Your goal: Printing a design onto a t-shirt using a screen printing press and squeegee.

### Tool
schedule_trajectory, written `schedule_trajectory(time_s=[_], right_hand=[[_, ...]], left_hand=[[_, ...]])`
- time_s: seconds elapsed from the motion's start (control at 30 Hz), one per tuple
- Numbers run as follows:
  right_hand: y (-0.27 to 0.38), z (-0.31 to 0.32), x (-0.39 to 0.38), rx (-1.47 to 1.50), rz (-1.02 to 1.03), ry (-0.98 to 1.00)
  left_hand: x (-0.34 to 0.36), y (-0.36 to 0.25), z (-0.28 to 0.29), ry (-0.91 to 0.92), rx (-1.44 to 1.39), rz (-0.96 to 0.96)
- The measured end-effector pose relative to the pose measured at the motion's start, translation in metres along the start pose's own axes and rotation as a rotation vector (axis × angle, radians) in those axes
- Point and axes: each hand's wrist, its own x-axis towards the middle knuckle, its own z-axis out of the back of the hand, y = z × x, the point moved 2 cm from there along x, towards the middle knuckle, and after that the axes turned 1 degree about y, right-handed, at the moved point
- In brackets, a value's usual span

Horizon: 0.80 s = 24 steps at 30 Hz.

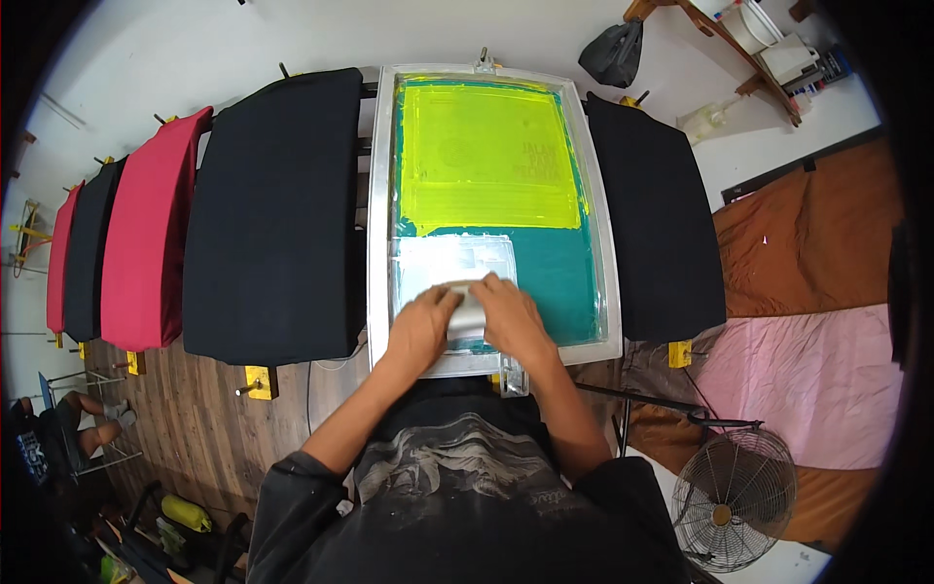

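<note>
A screen-printing frame [605, 224] with a pale metal rim lies right in front of me. Its mesh has a teal coating [555, 277], a bright yellow-green ink area [486, 127] at the far part and a white ink patch [452, 255] at the near left. Over the white patch, my left hand [420, 329] and my right hand [513, 319] are closed side by side on a pale squeegee [467, 319]. Fingers curl over its top; its lower edge is partly hidden. A metal clamp [512, 378] sits at the frame's near edge.
Black shirts [277, 214] and red shirts [151, 234] stretched on boards stand to the left; another black shirt [657, 219] is at the right. A fan [735, 501] stands at lower right, below brown and pink cloth [803, 380]. A person's legs [97, 428] show at far left.
</note>
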Motion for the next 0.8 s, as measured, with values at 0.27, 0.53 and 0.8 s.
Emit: schedule_trajectory(time_s=[0.27, 0.53, 0.8], right_hand=[[0.025, -0.003, -0.046, -0.010, 0.003, 0.113], [-0.002, 0.018, 0.024, -0.083, -0.020, -0.035], [0.003, 0.000, -0.032, 0.018, -0.065, 0.049]], left_hand=[[-0.042, -0.032, 0.018, 0.205, -0.011, 0.103], [0.031, 0.000, 0.016, -0.022, -0.012, 0.055], [-0.021, -0.023, -0.004, 0.060, -0.024, 0.056]])
